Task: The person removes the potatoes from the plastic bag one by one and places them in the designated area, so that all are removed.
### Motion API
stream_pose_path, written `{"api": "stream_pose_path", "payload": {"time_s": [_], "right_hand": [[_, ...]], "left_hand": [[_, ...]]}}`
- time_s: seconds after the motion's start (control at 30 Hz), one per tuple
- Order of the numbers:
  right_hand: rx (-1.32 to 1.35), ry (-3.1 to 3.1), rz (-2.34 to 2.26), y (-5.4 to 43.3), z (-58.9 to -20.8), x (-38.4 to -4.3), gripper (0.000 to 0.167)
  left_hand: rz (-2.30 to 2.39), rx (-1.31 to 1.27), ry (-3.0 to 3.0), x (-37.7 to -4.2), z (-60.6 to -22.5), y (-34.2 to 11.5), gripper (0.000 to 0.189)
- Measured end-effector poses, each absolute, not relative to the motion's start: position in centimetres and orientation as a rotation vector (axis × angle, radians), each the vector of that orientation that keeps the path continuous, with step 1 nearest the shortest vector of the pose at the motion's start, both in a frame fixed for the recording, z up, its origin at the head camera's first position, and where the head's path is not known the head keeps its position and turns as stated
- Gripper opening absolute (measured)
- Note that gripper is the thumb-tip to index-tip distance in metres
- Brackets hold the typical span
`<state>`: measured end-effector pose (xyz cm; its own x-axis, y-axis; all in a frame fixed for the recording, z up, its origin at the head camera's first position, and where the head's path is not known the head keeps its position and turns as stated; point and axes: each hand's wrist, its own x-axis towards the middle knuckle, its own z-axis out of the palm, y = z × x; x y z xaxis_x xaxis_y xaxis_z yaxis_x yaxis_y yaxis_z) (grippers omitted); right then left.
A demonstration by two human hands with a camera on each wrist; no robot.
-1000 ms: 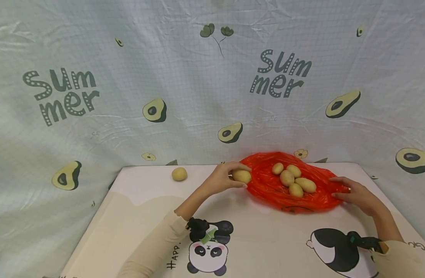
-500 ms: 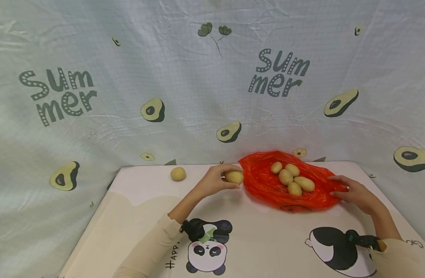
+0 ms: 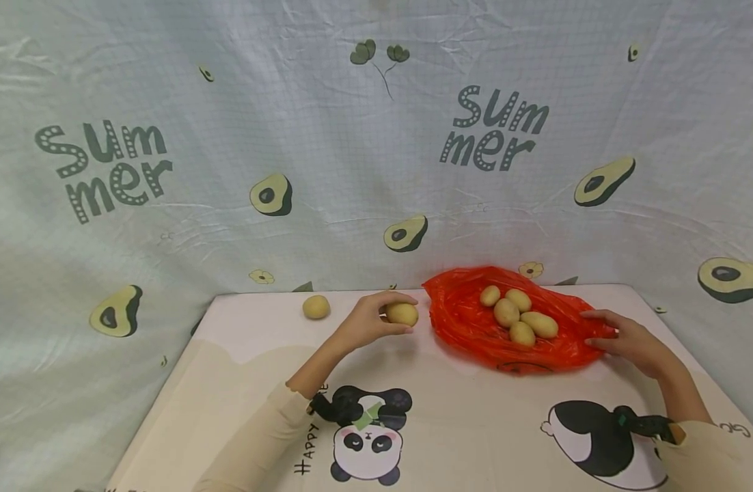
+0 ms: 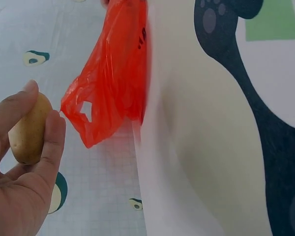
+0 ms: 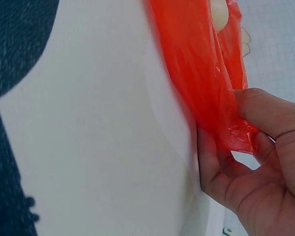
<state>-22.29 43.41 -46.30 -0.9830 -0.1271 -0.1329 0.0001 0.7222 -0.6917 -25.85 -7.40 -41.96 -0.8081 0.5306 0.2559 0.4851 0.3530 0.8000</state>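
My left hand [image 3: 365, 321] grips a yellow-brown potato [image 3: 403, 314] between thumb and fingers, just left of a red plastic bag [image 3: 469, 335]. The left wrist view shows that potato [image 4: 29, 130] held clear of the bag's handle end [image 4: 96, 113]. My right hand [image 3: 635, 345] pinches the bag's right end. In the right wrist view, thumb and fingers hold the gathered red plastic [image 5: 236, 132]. Several potatoes [image 3: 508, 313] lie together on the spread-open bag. Another single potato [image 3: 316, 307] rests at the table's back left.
The low table [image 3: 475, 424] carries a cover with panda prints [image 3: 368, 451]. Behind it hangs a pale curtain [image 3: 339, 137] printed with avocados and lettering, close to the table's back edge and along both sides.
My left hand has moved left with the potato, away from the bag's left edge. The right hand keeps its hold on the bag's right end.
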Motion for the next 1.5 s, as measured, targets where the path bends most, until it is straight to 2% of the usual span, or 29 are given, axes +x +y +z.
{"api": "stream_pose_path", "payload": {"time_s": [1.13,1.5], "right_hand": [[-0.099,2.759,-1.109,43.6,-46.8,-22.1,0.068],[-0.111,2.772,-1.095,43.6,-46.5,-22.4,0.068]], "left_hand": [[1.463,0.763,2.616,-25.9,-42.9,-11.3,0.047],[1.438,0.839,2.649,-26.1,-43.0,-11.9,0.042]]}}
